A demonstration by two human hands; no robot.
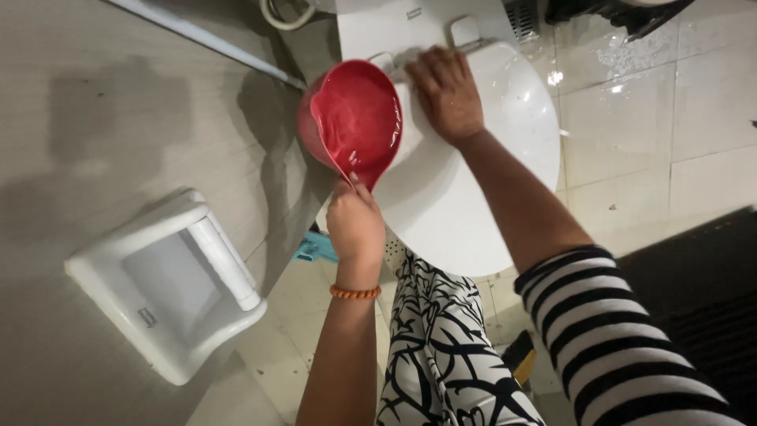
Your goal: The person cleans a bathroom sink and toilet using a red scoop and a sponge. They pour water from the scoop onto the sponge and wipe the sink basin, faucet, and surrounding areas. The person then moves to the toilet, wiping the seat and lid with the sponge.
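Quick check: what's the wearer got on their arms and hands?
Both hands bare, no gloves. Left hand has an orange beaded bracelet at the wrist, and the forearm is uncovered. Right hand shows no jewellery; a black-and-white striped sleeve covers the upper part of that arm.

Bright, even indoor light; glare on the wet floor tiles (607,55); edges perhaps slightly stretched and soft.
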